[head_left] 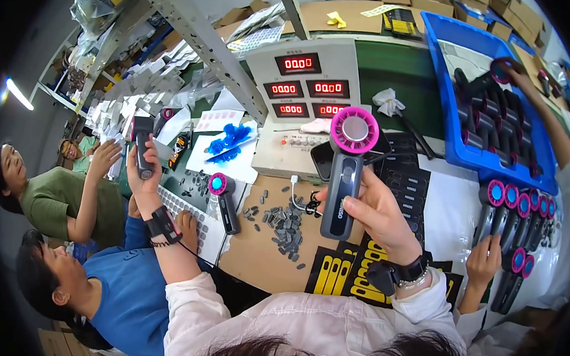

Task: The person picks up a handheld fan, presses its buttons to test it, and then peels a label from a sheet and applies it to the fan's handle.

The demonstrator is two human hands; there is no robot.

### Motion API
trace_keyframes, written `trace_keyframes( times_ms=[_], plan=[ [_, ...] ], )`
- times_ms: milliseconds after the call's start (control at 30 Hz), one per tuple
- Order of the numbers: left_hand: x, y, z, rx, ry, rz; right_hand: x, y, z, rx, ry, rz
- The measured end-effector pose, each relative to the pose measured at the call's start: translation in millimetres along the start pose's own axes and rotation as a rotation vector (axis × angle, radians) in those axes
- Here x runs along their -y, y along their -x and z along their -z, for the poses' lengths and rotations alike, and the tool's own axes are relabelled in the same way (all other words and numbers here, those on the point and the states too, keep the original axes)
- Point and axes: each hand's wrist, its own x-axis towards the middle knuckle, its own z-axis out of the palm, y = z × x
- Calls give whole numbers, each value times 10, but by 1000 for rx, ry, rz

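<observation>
My right hand (383, 215) is closed round the grey handle of a handheld fan (346, 175), held upright with its pink-ringed round head facing me. Out to the left, my left hand (146, 174) grips a second dark grey handheld fan (143, 141) by its handle, head up; its front face is turned away. Another fan (225, 204) with a pink ring and blue centre lies on the bench between my hands. Small dark grey oval pieces (286, 233) are heaped on the brown board (255, 260) below them.
A test box (303, 76) with red digital displays stands ahead. At right, a co-worker's hand (485, 259) is beside rows of fans (519, 206); another arm reaches into a blue bin (454, 148) of fans. Yellow-and-black sheets (370, 273) lie nearby. Two co-workers sit at left.
</observation>
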Motion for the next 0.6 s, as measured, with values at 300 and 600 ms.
trace_keyframes(
  times_ms=[300, 600],
  plan=[
    [-299, -147, -53, -52, -7, -25, -21, -33, 29, 3, 16, 42],
    [-318, -148, -163, -126, 28, -59, -42, -34, 32, -5, -6, 31]
  ],
)
